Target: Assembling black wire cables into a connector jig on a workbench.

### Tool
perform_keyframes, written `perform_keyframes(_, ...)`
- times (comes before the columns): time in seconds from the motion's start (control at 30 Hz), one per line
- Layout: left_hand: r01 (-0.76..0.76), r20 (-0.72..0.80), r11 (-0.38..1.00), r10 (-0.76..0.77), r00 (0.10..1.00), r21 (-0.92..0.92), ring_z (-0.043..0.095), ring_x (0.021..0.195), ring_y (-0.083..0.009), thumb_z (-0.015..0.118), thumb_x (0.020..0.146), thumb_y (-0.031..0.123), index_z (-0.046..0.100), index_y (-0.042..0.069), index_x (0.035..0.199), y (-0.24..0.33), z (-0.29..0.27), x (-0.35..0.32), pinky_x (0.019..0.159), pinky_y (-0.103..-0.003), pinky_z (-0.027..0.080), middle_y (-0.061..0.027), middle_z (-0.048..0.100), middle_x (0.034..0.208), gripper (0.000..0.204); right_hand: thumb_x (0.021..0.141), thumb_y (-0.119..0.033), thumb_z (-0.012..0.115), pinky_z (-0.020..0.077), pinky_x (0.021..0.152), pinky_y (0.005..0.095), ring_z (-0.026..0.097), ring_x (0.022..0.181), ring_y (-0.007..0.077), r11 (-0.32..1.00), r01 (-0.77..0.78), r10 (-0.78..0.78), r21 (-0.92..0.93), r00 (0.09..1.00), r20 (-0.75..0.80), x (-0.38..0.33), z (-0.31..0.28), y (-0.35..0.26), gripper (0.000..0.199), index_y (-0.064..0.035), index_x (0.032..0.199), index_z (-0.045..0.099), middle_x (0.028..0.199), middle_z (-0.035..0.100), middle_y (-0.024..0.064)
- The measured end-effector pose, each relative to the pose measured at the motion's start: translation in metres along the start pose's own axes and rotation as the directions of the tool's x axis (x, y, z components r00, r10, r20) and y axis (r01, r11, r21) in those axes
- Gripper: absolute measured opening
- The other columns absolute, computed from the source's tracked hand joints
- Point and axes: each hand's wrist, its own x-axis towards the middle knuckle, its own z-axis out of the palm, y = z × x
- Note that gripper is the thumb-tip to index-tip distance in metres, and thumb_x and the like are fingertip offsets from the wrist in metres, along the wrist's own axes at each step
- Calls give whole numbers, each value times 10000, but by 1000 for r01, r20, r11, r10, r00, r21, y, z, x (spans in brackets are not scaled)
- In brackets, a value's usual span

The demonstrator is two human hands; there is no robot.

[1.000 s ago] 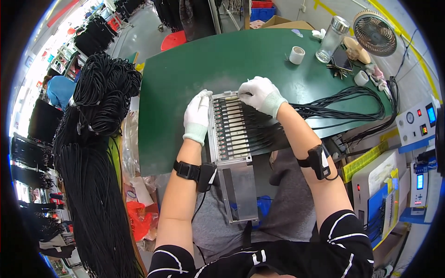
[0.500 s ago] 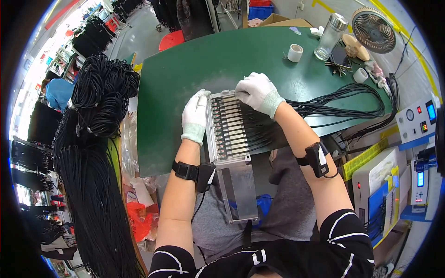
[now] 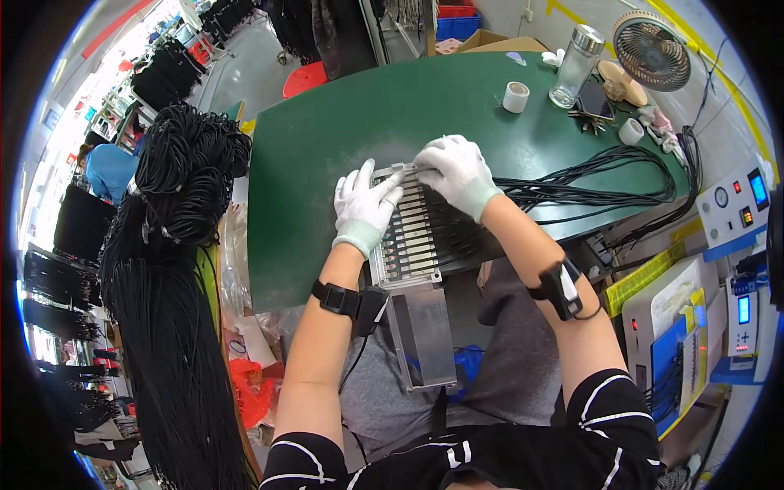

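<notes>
Jig, a metal fixture with a row of slotted bars, lies at the near edge of the green table, its long plate overhanging toward the person's lap. Black cables run from its right side across the table and loop back near the edge.

Largest first: one great mass of coiled black cable hangs left of the table. One table. One jig. One fan at the far right corner. One clear bottle beside it. Two tape rolls, one near the bottle and one further right. The cables in the jig are too many and too close to count; roughly a dozen strands show.

The left hand, gloved, lies flat with fingers spread on the jig's left edge, holding nothing. The right hand, also gloved, is curled over the jig's far end, fingertips pressing down where the cables enter; whether it pinches a single cable I cannot tell.

Risks, as I judge them: since the plate overhangs the edge, the jig could tip if the left hand lifts. A pull on the looped cables could drag seated ends out of their slots. Strands bunched so closely could cross into the wrong slot.
</notes>
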Motion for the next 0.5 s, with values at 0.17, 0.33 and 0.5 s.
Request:
perform_keyframes(0.17,40,-1,998,-40,999,-54,428,1338,-327,560,943,477,689,381,1253,-12,0,-10,1180,-462,236,-116,488,1474,349,644,-76,704,492,908,497,597,1072,366,922,244,-331,301,901,282,-43,-72,-77,427,-152,1064,686,1163,633,133)
perform_keyframes(0.33,21,40,1000,-21,999,-1,424,1355,-332,542,975,435,639,362,1328,5,-8,-6,1182,-444,256,-135,495,1471,373,655,-106,682,410,968,666,497,1271,381,877,460,-474,140,777,415,-148,-57,-131,692,-319,1304,572,1373,512,163)
perform_keyframes(0.5,127,46,826,-121,992,-549,464,1354,-277,537,1007,400,621,185,1364,-24,-15,-16,1188,-410,265,-123,547,1442,426,676,-133,678,394,1009,654,491,1291,372,863,471,-505,183,786,357,-144,-56,-149,665,-283,1316,576,1346,544,145)
